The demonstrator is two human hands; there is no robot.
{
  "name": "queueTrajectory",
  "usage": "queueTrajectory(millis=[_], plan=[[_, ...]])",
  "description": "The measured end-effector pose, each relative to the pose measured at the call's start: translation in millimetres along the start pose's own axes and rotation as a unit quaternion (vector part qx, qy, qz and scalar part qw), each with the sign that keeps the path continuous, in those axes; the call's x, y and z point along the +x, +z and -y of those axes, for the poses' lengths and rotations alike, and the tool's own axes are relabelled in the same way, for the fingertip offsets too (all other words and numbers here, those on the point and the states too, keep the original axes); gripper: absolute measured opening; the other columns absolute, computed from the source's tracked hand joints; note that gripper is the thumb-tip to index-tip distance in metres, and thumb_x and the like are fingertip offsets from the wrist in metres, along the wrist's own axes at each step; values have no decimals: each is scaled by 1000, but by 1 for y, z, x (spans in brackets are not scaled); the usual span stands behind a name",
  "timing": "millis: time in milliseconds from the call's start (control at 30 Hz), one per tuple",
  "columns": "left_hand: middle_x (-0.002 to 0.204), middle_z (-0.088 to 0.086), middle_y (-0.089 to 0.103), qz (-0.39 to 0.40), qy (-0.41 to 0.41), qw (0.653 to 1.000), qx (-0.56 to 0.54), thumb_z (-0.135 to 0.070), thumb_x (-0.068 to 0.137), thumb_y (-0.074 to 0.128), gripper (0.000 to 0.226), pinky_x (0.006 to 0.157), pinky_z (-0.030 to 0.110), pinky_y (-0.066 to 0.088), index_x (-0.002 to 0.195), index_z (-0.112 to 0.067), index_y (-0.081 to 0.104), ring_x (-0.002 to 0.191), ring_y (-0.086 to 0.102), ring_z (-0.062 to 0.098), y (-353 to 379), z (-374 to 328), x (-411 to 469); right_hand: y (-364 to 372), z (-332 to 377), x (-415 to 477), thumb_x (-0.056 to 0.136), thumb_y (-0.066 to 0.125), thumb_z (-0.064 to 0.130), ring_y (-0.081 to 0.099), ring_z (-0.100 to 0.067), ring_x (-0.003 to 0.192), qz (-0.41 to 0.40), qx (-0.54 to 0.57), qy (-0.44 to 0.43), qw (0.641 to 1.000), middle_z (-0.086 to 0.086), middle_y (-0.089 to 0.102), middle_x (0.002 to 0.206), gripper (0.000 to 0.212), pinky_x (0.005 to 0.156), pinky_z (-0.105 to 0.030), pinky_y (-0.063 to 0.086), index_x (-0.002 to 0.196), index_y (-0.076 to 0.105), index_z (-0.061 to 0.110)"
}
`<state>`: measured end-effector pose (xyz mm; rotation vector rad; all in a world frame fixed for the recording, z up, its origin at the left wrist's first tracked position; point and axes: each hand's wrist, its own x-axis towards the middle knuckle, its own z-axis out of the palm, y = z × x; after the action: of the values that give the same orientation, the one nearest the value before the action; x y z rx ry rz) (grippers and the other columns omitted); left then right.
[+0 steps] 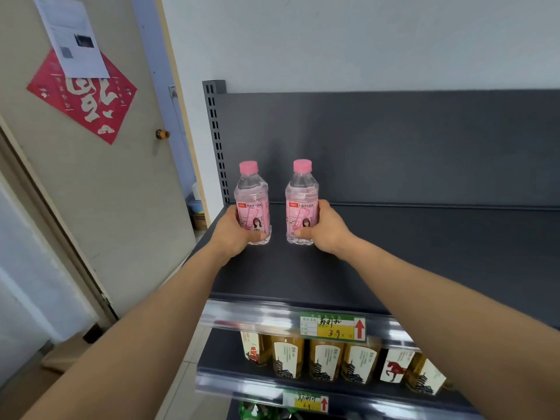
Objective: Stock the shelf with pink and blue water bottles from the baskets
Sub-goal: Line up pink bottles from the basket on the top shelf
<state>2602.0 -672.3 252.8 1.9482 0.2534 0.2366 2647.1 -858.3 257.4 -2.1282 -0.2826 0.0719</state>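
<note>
The left hand [235, 234] grips a peach soda bottle [253, 201] and the right hand [325, 230] grips a second peach soda bottle [301, 201], both upright on the top shelf [424, 253]. They are the only bottles on it, so stocking seems barely begun; no blue bottles or baskets show.

head-worn view, down onto shelf [394, 253]

A white wall [363, 40] is far at the back. On the left is a tan door [121, 207] with a small round knob [162, 134]. A red paper [88, 98] and a white sheet [72, 34] hang on it. The floor [188, 374] is pale.
</note>
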Motion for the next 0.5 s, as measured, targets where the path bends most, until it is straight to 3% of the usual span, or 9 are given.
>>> queueTrajectory(millis=[100,300,500], plan=[[112,-1,54,-17,4,1000,5,-1,69,80,73,92,32,45,127,-9,36,99,54,16,-4,3,18,11,3,17,76,77,17,52,-24,114,-15,-16,1,1000,-8,45,128,68,105,-37,42,133,39,14],[113,0,57,-30,4,999,13,-3,71,79,67,93,32,46,126,-11,42,101,55,17,-16,15,57,39,13,55,80,73,16,53,-26,115,-27,-25,-16,999,-9,46,128,64,103,-36,42,135,40,14],[101,-2,57,-60,21,998,-3,-1,73,77,57,84,26,44,122,-8,48,93,57,17,-17,18,88,61,21,90,83,70,18,53,-27,114,-51,-38,-18,998,-10,43,128,58,100,-34,42,134,41,13]])
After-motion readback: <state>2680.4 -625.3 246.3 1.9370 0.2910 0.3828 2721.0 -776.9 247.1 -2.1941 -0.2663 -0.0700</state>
